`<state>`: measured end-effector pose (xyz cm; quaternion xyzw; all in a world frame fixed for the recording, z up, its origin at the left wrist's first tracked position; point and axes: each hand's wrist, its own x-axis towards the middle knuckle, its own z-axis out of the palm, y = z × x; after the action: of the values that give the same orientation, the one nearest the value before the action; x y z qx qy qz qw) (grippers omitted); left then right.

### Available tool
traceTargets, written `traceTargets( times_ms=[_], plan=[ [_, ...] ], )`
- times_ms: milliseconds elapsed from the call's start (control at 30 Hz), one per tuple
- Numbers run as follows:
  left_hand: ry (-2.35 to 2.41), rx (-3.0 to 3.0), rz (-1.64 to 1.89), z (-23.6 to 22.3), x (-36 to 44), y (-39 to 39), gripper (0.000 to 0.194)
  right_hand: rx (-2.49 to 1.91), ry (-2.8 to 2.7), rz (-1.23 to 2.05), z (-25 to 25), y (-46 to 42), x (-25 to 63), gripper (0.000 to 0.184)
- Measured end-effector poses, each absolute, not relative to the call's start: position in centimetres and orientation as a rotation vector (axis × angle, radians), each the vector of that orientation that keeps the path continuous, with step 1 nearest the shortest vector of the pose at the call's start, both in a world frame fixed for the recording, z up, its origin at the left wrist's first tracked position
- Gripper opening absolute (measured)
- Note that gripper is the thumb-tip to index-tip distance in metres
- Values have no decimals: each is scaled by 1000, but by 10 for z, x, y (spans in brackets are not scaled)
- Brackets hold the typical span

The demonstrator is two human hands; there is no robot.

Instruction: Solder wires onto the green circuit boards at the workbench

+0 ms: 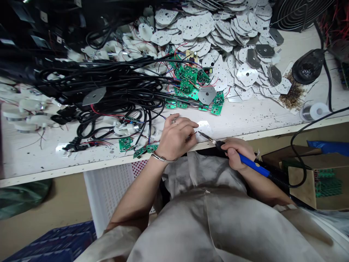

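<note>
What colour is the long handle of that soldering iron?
The soldering iron's handle is mostly bright blue, black at its front end; the head view shows it.

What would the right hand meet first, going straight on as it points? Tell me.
Led by the soldering iron, the right hand would likely meet the fingers of the left hand first; depth is unclear, so the iron might touch the white plate sooner.
</note>
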<state>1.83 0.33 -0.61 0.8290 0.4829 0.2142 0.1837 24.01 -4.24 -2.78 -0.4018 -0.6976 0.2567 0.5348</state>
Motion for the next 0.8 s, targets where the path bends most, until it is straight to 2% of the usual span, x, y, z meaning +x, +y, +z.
traceTargets(
  times_ms=[400,800],
  plan=[
    [1323,2384,660,-8,17,4,12,-932,-1791,586,-22,-39,242,17],
    [1329,2306,588,-5,14,4,13,-1132,-1565,600,-45,-53,245,18]
  ],
)
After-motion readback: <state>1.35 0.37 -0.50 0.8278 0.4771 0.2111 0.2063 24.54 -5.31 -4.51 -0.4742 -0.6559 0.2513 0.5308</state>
